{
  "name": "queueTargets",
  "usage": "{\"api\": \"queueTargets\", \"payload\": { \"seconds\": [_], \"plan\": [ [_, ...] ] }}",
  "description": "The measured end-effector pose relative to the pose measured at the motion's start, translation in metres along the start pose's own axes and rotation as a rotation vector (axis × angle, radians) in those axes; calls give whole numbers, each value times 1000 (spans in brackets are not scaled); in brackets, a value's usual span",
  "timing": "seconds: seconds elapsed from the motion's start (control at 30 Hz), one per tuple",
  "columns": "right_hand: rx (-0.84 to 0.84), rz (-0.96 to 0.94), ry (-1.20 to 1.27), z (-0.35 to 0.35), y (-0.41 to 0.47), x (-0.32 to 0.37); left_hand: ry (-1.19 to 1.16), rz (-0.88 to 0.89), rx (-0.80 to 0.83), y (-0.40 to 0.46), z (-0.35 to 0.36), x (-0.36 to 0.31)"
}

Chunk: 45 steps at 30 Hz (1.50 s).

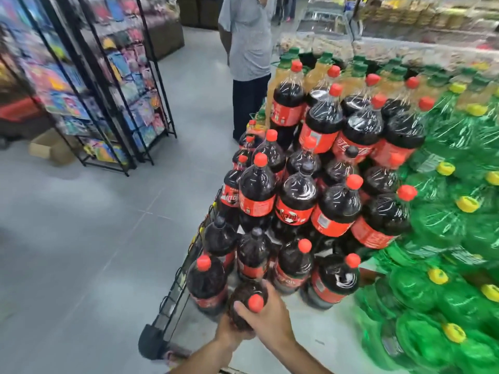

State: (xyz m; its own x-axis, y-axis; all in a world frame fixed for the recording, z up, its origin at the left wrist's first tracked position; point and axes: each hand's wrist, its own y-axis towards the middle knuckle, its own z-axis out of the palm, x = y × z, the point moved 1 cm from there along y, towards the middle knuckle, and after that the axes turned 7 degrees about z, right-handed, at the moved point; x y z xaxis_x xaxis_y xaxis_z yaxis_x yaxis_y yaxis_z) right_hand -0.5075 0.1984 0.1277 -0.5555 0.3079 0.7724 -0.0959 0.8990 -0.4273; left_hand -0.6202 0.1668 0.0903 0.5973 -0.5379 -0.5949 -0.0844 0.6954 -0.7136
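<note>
The right hand [267,318] grips the bottle [247,292] near its cap, and the left hand [231,332], half hidden, seems to hold it lower.

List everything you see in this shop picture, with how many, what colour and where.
held cola bottle: one, dark with red cap, front of the display
cola bottles: many, dark with red labels, stacked in tiers
green bottles: many, green with yellow caps, right of the cola
amber bottles: several, green caps, behind the cola
wire racks: at least two, black, holding colourful packets, left
cardboard box: one, brown, on the floor by the racks
bystander: one, grey shirt, behind the display
left hand: grips the held bottle low down
right hand: grips it beside the cap
</note>
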Motion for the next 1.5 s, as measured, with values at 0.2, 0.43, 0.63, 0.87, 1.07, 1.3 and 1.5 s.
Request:
{"api": "queueTargets", "payload": {
  "seconds": [0.2,0.43,0.63,0.87,1.07,1.3,1.5],
  "plan": [
    [48,42,16,9,28,20,260,135,75,2,-3,-9],
    [129,52,31,20,56,5,433,42,41,10,-11,-13],
    [119,39,60,26,61,-4,488,23,59,14,-9,-13],
    [194,69,76,32,67,-14,560,44,-34,0,-2,-17],
    [241,85,123,11,56,-5,619,131,3,-23,-16,-31],
    [117,32,46,-13,-24,10,676,233,131,-64,-27,-62],
    [-130,-15,-113,-59,-99,10,1051,396,513,-93,-13,-68]
  ]
}}
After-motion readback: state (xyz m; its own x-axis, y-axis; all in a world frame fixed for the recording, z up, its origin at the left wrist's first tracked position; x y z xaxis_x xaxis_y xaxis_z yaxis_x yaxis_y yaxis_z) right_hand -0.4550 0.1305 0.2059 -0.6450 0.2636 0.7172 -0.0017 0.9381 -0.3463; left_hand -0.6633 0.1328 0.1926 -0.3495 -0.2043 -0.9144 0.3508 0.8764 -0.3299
